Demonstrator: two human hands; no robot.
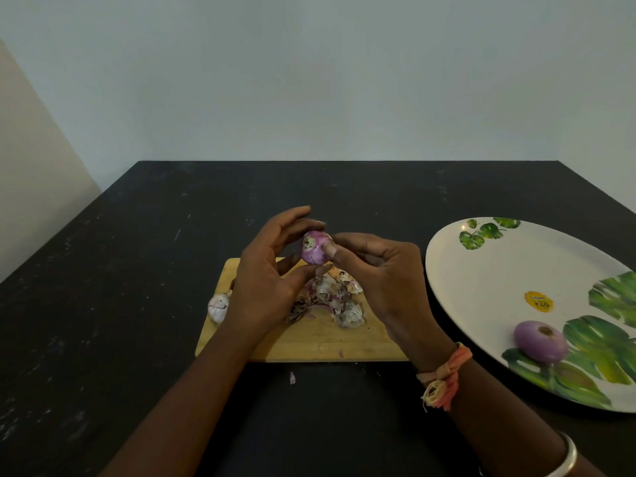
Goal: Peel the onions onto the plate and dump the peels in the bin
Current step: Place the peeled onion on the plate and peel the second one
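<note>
Both hands meet above the far edge of a wooden cutting board (309, 339) on the black counter (137, 270), with one purple onion (315, 251) between them. The left hand (265, 270) cups it. Its fingers curl over the far side and its thumb comes up from below. The right hand (385, 273) pinches the onion's right side, with the thumb tip flat on the skin and the forefinger arched over the top.

The onion is held off the board. It is nearly round, so no long axis stands out. Its pale, speckled end cap faces up, left and toward the camera, so the stem-to-root line tilts that way rather than standing upright.

A heap of dry peels (330, 297) lies on the board just below the hands. A whitish unpeeled onion (218, 306) sits at the board's left edge, partly behind the left wrist. One small peel scrap (292, 377) lies on the counter just in front of the board.

To the right, apart from the board, is a large white plate (499, 270) printed with green leaves and carrying a yellow sticker (539, 301). A peeled onion (540, 340) rests near the plate's near rim, with its brownish end facing up. The right wrist wears an orange thread band (445, 375), and a pale bangle (564, 459) sits lower on the forearm.
</note>
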